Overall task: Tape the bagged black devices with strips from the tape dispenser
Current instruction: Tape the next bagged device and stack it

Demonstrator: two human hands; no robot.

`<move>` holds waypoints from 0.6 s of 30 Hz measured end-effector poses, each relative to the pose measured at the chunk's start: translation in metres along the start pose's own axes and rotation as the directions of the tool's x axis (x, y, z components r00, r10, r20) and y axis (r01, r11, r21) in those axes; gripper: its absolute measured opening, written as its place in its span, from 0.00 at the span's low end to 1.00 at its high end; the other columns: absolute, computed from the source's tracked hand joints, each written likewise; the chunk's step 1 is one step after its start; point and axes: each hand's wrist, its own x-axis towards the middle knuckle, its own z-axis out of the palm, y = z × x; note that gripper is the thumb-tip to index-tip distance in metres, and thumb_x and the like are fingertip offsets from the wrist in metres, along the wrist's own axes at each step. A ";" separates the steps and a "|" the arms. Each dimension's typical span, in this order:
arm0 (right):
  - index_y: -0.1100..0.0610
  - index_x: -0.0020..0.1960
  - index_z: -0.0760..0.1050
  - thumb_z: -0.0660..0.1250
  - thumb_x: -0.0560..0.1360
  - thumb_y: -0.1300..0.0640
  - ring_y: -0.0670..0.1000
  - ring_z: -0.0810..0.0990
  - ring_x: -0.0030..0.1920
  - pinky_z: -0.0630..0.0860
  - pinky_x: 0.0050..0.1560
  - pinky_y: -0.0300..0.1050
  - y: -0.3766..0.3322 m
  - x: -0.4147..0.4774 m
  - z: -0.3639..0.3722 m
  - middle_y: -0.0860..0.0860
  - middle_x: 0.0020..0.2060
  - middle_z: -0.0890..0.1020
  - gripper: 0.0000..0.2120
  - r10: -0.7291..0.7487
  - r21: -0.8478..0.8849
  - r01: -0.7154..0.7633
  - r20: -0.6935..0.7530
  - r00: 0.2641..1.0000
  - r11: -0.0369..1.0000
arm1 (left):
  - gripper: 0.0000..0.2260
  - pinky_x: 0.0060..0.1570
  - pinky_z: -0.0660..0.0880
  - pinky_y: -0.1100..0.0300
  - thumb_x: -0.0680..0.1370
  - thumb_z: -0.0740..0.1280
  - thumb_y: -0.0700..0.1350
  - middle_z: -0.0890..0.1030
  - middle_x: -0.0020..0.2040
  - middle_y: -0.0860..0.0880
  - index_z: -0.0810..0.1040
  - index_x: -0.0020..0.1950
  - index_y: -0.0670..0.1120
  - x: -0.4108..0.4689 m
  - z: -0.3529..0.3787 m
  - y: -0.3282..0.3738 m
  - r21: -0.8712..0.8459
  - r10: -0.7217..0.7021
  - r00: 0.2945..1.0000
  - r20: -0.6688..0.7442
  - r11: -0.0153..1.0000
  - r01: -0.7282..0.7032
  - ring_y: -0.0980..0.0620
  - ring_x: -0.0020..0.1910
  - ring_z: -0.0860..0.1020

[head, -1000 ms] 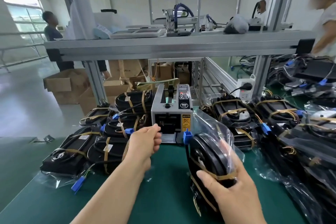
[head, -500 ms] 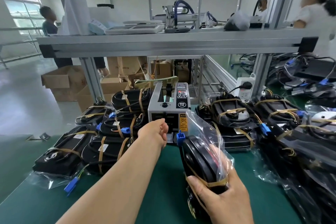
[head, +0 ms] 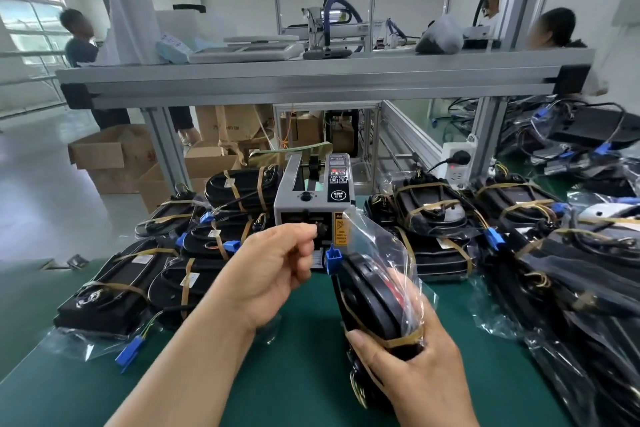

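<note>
Left hand (head: 273,270) nearer boxy tape dispenser (head: 311,198) mouth, grip curled, contents unclear; right hand (head: 415,367) clasps glossy bagged black device (head: 367,302).

Green table (head: 304,374), tape dispenser (head: 313,199) standing at twelve o'clock, bagged black devices (head: 110,298) heaped at nine o'clock, another heap (head: 571,288) at three o'clock.

The tape dispenser (head: 313,204), a grey box with a black control panel and a yellow warning label, stands upright at mid-bench, its outlet facing near. Just near-right of it one bagged black device (head: 374,308) stands on edge, gripped low by the right hand (head: 415,378). A brown tape band circles it, its clear bag gapes loose on top, and a blue connector (head: 333,258) sits at its far end. More bagged devices crossed by brown strips lie piled to the left (head: 117,291) and right (head: 436,211).
</note>
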 end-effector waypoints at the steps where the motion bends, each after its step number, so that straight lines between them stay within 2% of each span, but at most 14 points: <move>1: 0.25 0.55 0.75 0.83 0.60 0.62 0.34 0.83 0.46 0.73 0.45 0.23 0.000 0.000 0.000 0.35 0.46 0.85 0.39 0.004 0.000 -0.004 0.014 1.000 1.000 | 0.09 0.31 0.71 0.66 0.70 0.74 0.44 0.73 0.31 0.52 0.79 0.31 0.50 -0.013 0.002 0.006 0.072 0.010 0.996 0.090 0.997 -0.016 0.57 0.27 0.71; 3: 0.24 0.56 0.73 0.83 0.62 0.62 0.35 0.83 0.48 0.76 0.46 0.27 0.001 -0.001 0.000 0.35 0.48 0.85 0.39 0.020 0.016 -0.020 0.043 0.999 1.000 | 0.06 0.33 0.70 0.66 0.69 0.74 0.45 0.73 0.31 0.52 0.81 0.32 0.50 -0.032 0.009 0.014 0.215 0.014 0.982 0.190 0.975 -0.055 0.58 0.30 0.70; 4: 0.25 0.57 0.73 0.82 0.63 0.63 0.36 0.84 0.48 0.77 0.46 0.28 0.001 -0.001 0.001 0.36 0.48 0.85 0.39 0.022 0.021 -0.023 0.055 0.998 1.000 | 0.05 0.34 0.69 0.66 0.70 0.74 0.46 0.73 0.31 0.53 0.82 0.33 0.50 -0.037 0.013 0.017 0.283 0.011 0.979 0.203 0.957 -0.069 0.58 0.30 0.69; 7: 0.28 0.58 0.74 0.82 0.64 0.64 0.36 0.83 0.50 0.74 0.48 0.25 0.000 -0.001 0.001 0.36 0.50 0.85 0.38 -0.012 0.004 0.012 0.064 0.998 1.000 | 0.05 0.33 0.66 0.65 0.70 0.76 0.47 0.74 0.31 0.52 0.83 0.36 0.49 -0.042 0.024 0.018 0.452 0.032 0.985 0.170 0.885 -0.107 0.57 0.31 0.67; 10: 0.28 0.58 0.74 0.82 0.62 0.60 0.37 0.83 0.51 0.74 0.49 0.25 -0.001 -0.002 0.002 0.37 0.50 0.85 0.36 -0.022 0.000 0.022 0.072 0.997 1.000 | 0.06 0.34 0.65 0.64 0.67 0.76 0.49 0.76 0.32 0.51 0.82 0.36 0.48 -0.039 0.028 0.014 0.484 0.046 0.990 0.136 0.869 -0.107 0.57 0.30 0.66; 13: 0.27 0.59 0.74 0.79 0.60 0.54 0.37 0.83 0.51 0.74 0.50 0.25 -0.001 -0.003 0.002 0.37 0.51 0.85 0.34 -0.016 0.007 0.016 0.078 0.997 1.000 | 0.06 0.31 0.65 0.67 0.68 0.76 0.47 0.75 0.31 0.51 0.82 0.37 0.46 -0.035 0.028 0.013 0.490 0.045 0.991 0.125 0.866 -0.101 0.57 0.29 0.66; 16: 0.29 0.61 0.73 0.79 0.60 0.53 0.39 0.84 0.52 0.77 0.50 0.29 0.000 -0.002 0.003 0.38 0.52 0.85 0.35 -0.008 0.008 0.007 0.091 0.996 1.000 | 0.06 0.30 0.64 0.66 0.68 0.76 0.46 0.73 0.29 0.52 0.82 0.35 0.46 -0.033 0.028 0.013 0.497 0.041 0.992 0.119 0.863 -0.095 0.56 0.28 0.65; 18: 0.29 0.61 0.73 0.79 0.60 0.52 0.39 0.84 0.51 0.76 0.50 0.29 0.001 -0.003 0.003 0.38 0.51 0.85 0.35 -0.006 0.007 0.005 0.085 0.996 1.000 | 0.06 0.30 0.65 0.64 0.69 0.75 0.45 0.72 0.26 0.54 0.81 0.35 0.46 -0.031 0.029 0.013 0.493 0.034 0.994 0.108 0.866 -0.083 0.57 0.27 0.65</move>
